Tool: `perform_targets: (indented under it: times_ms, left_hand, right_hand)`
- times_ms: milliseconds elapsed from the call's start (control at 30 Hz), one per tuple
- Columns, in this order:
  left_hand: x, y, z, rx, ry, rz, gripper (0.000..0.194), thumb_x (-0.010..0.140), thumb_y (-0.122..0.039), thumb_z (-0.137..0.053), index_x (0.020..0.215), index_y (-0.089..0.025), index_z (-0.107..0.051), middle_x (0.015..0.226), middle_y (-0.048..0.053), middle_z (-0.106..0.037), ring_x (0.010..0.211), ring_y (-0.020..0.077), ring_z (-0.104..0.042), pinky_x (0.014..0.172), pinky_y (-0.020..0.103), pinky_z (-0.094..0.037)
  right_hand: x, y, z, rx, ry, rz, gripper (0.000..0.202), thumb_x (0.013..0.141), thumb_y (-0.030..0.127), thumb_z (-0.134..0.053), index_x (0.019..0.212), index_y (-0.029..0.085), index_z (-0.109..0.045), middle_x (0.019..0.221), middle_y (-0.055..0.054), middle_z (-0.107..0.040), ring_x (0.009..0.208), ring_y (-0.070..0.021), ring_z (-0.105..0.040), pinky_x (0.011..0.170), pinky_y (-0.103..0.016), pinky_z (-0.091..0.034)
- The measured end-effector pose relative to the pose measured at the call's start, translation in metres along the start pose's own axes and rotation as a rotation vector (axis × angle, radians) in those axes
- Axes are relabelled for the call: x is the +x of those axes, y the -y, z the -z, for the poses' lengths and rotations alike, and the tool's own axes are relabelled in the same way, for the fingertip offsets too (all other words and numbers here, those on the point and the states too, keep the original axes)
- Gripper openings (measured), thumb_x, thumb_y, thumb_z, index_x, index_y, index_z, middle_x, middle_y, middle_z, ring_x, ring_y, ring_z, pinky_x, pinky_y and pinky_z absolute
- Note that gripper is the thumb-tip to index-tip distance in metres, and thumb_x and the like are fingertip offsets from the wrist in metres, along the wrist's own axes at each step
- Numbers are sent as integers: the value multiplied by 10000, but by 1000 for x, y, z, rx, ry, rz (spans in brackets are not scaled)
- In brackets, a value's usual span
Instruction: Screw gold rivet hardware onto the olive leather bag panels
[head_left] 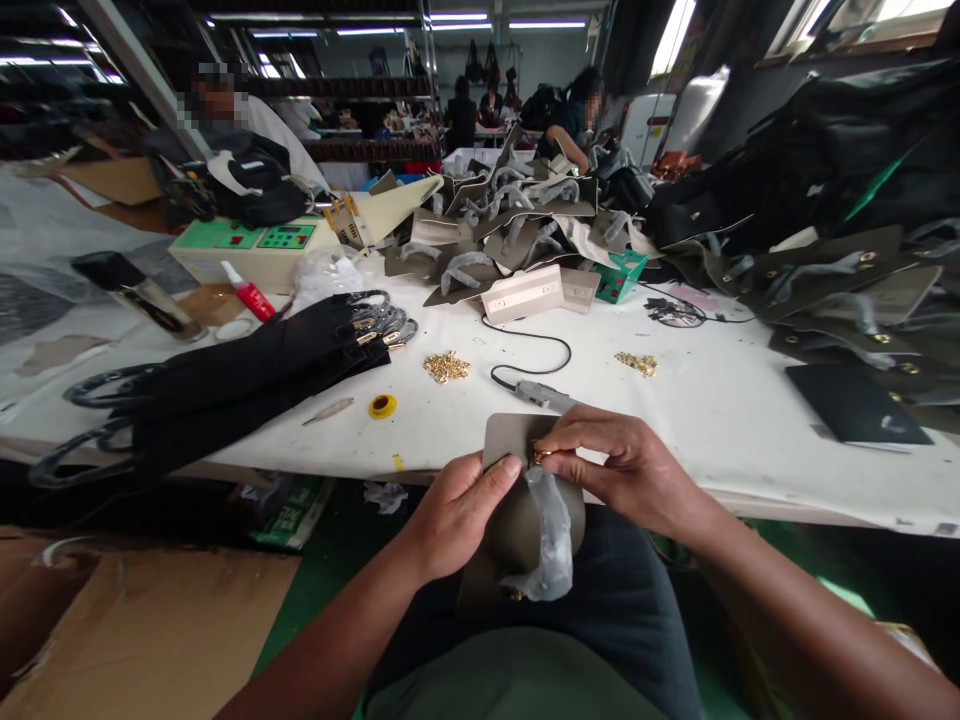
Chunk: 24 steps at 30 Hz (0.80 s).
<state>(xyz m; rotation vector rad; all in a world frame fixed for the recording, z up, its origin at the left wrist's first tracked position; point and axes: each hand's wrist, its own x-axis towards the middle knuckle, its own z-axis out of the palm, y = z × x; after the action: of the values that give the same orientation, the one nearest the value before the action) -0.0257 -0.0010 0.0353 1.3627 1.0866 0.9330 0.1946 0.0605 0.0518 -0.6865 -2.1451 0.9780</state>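
Note:
A grey-brown bag panel (504, 436) leans over my lap against the table's front edge. Its handle (553, 540) is wrapped in clear plastic. My left hand (469, 505) grips the panel's left side, thumb on its face. At the handle's upper end, my right hand (626, 465) pinches a small gold metal fitting (541, 456) between thumb and fingers. How the fitting sits on the panel is partly hidden by the fingertips. Just beyond the panel lies a grey electric screwdriver (544, 395) with a black cord.
Small gold parts lie in a left pile (447, 367) and a right pile (636, 363). Black straps (255, 370) lie left, near a yellow tape roll (382, 406). Stacked bag panels (517, 220) fill the back. A black flat piece (859, 402) lies right. Other people sit beyond.

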Motion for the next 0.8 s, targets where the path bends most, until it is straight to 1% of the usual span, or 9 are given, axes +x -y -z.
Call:
perform_targets:
  times_ms: [133, 267, 333, 400, 467, 533, 600, 700, 800]
  left_hand:
    - [1, -2, -5, -84, 28, 51, 397, 1027, -463, -522, 1185, -158, -722, 1053, 45, -761, 1007, 219, -651, 926, 300, -498]
    - [1, 0, -8, -180, -14, 91, 387, 1007, -450, -575, 1206, -158, -733, 1107, 59, -784, 1054, 233, -680, 977, 311, -508]
    - [0, 4, -9, -258, -47, 101, 395, 982, -444, -617, 1226, -156, -734, 1178, 80, -779, 1130, 264, -681, 1029, 341, -510]
    - [1, 8, -9, -326, -139, 128, 432, 940, -452, -675, 1243, -149, -730, 1228, 101, -768, 1203, 300, -665, 1063, 374, -512]
    - [6, 12, -11, -392, -310, 191, 495, 878, -466, -743, 1263, -156, -720, 1247, 105, -764, 1247, 320, -651, 1074, 399, -522]
    - [17, 15, -13, -476, -477, 275, 557, 820, -468, -793, 1292, -186, -704, 1235, 88, -773, 1233, 322, -670, 1048, 413, -552]
    - [31, 18, -16, -538, -553, 338, 580, 798, -453, -803, 1318, -221, -688, 1191, 68, -792, 1140, 317, -724, 980, 424, -596]
    - [52, 26, -23, -560, -466, 381, 569, 798, -464, -784, 1305, -222, -694, 1105, 75, -813, 981, 313, -775, 842, 416, -640]
    - [67, 47, -23, -425, -308, 390, 643, 766, -601, -769, 1248, -179, -716, 1085, 117, -808, 877, 313, -777, 678, 381, -638]
  right_hand:
    - [-4, -1, -8, 93, -214, -124, 155, 943, 344, -732, 1001, 210, -783, 898, -45, -724, 834, -189, -679, 772, -314, -530]
    - [-6, -8, -10, 156, -405, -244, 223, 921, 411, -745, 1037, 223, -773, 895, -31, -685, 816, -177, -618, 745, -301, -498]
    - [-12, -13, -10, 189, -505, -307, 265, 912, 436, -752, 1088, 237, -757, 934, -27, -671, 858, -177, -599, 787, -299, -487]
    - [-24, -16, -15, 285, -555, -375, 328, 905, 465, -753, 1151, 248, -731, 979, -27, -664, 902, -180, -591, 820, -297, -479]
    - [-39, -18, -24, 489, -474, -436, 391, 909, 520, -729, 1181, 239, -716, 999, -34, -671, 916, -187, -596, 805, -294, -480]
    - [-54, -19, -38, 715, -293, -465, 451, 898, 580, -714, 1141, 201, -735, 971, -45, -689, 883, -190, -607, 754, -282, -475]
    - [-66, -22, -52, 851, -218, -473, 494, 859, 605, -744, 1081, 164, -757, 922, -42, -693, 808, -169, -600, 702, -257, -453]
    - [-77, -25, -59, 958, -329, -475, 486, 825, 588, -786, 1019, 143, -769, 840, -24, -682, 715, -131, -580, 674, -234, -429]
    - [-90, -24, -50, 999, -498, -468, 469, 799, 570, -813, 973, 136, -771, 774, -26, -691, 695, -140, -615, 690, -239, -452]
